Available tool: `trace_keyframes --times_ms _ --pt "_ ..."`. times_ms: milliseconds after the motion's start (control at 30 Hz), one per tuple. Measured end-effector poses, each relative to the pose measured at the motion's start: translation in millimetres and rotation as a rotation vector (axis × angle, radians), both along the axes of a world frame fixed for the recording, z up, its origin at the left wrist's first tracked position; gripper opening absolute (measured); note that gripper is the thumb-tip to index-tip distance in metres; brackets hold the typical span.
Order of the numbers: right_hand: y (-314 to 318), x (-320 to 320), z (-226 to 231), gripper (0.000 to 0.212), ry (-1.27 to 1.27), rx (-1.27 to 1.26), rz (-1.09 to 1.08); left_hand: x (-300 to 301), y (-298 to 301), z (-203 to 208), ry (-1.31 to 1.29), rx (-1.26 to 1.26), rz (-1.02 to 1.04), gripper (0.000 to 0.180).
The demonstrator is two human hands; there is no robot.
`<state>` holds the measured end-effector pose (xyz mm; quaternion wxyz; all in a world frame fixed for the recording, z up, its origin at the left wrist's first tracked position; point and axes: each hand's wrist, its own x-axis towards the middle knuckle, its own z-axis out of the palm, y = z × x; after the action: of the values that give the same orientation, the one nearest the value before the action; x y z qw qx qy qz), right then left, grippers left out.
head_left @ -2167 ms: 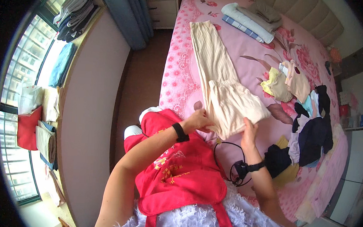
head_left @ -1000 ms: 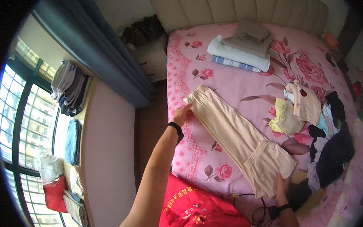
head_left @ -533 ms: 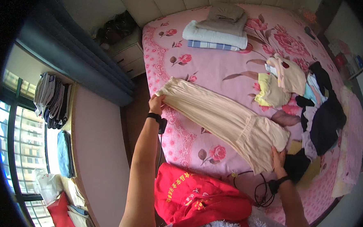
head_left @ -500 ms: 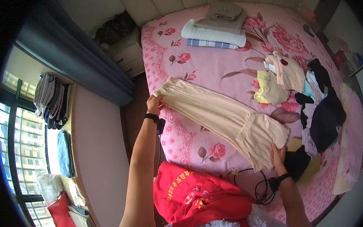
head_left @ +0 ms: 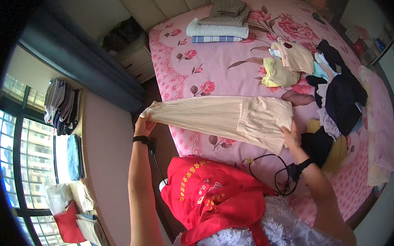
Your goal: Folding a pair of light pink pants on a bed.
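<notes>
A long cream garment (head_left: pixel 206 114), finely pleated along most of its length, stretches sideways across the near part of the bed. A gathered seam crosses it towards the right, where the cloth is smoother and folded over. My left hand (head_left: pixel 144 124) grips its narrow left end, held out past the bed's edge. At the wide right end, my right hand (head_left: pixel 293 139) has the near corner, thumb and fingers at the fabric; its underside is hidden.
Folded towels (head_left: pixel 217 30) are stacked at the far side. Loose dark and pale clothes (head_left: pixel 341 99) heap at the right, beside folded yellow and peach clothes (head_left: pixel 286 67). A black cable (head_left: pixel 266 158) lies near my right wrist. Folded clothes line the window sill (head_left: pixel 81 161).
The cream garment has swung from a slant to nearly level, its right end rising in view and its left end moving nearer and leftward. Both hands moved with it.
</notes>
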<state>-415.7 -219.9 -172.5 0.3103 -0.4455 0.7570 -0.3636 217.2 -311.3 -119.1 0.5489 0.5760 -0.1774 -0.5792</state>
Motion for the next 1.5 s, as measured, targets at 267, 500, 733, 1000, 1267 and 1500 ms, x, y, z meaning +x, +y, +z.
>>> trace_keyframes --times_ms 267,500,733,1000,1267,1500 --pt "20 -60 -6 0.077 0.358 0.284 0.276 -18 74 -41 0.027 0.394 0.036 0.015" --pt "39 -3 39 0.07 0.639 0.055 0.272 83 161 51 0.179 -0.146 0.179 0.019" --pt "47 16 33 0.071 0.574 0.038 0.611 139 286 261 -0.389 -0.452 0.138 0.043" --pt "46 28 26 0.073 0.748 0.114 0.724 90 357 334 -0.786 -0.472 -0.122 0.044" --pt "40 30 20 0.075 0.814 0.029 0.77 64 365 249 -0.367 -0.243 0.423 0.03" --pt "41 33 37 0.071 0.835 0.081 0.775 -55 258 217 0.418 -0.36 0.246 0.019"
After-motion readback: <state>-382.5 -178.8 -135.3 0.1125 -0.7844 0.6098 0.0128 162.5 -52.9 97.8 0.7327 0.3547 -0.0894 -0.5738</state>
